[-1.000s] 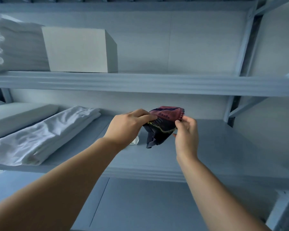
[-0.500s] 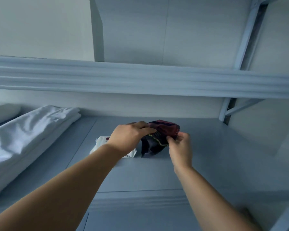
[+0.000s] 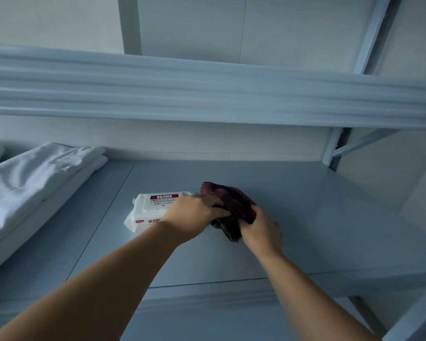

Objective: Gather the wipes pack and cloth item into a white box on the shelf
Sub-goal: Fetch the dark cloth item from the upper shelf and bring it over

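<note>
Both arms outstretched, left hand (image 3: 194, 212), right hand (image 3: 261, 227) gripping cloth (image 3: 231, 203)

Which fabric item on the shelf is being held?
The dark red cloth, held by the left hand and right hand beside the wipes pack; the folded white linen lies untouched far left.

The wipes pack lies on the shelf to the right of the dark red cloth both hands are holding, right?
No. The head view shows the wipes pack lying on the shelf to the left of the dark red cloth, not the right. The left hand and right hand both hold it.
</note>
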Demonstrator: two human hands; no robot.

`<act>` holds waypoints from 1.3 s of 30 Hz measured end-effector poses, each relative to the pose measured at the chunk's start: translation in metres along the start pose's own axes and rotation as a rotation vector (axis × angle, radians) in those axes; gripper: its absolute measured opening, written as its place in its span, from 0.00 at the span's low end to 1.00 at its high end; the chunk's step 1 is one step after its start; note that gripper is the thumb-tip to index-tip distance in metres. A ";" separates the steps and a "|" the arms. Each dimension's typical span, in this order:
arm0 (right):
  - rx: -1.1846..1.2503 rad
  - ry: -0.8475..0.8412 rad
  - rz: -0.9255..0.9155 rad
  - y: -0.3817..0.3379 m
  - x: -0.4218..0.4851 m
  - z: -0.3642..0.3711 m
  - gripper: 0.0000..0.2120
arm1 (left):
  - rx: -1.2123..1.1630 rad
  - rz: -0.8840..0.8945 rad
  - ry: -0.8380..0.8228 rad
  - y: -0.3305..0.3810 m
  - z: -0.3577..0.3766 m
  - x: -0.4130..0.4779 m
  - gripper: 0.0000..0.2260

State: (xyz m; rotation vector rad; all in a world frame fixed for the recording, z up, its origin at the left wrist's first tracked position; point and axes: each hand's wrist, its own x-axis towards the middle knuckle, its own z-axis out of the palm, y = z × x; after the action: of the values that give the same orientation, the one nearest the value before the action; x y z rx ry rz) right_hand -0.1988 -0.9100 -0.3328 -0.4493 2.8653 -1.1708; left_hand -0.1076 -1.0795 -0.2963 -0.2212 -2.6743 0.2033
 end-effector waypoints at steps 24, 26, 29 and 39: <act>-0.043 -0.033 -0.124 -0.007 -0.033 -0.030 0.27 | 0.132 -0.181 -0.308 0.037 -0.037 -0.020 0.24; -0.015 -0.027 -0.162 -0.014 -0.040 -0.040 0.26 | 0.120 -0.258 -0.270 0.042 -0.052 -0.024 0.19; 0.049 -0.008 -0.239 -0.030 -0.054 -0.057 0.22 | 0.095 -0.425 -0.225 0.049 -0.078 -0.032 0.12; 0.299 0.048 -0.560 -0.093 -0.125 -0.102 0.15 | 0.069 -0.787 0.190 0.073 -0.170 -0.068 0.17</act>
State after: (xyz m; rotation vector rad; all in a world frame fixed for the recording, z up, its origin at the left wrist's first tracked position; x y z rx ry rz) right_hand -0.0672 -0.8698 -0.2074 -1.2693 2.5995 -1.6606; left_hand 0.0373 -1.0031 -0.1871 0.7805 -2.3518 0.0196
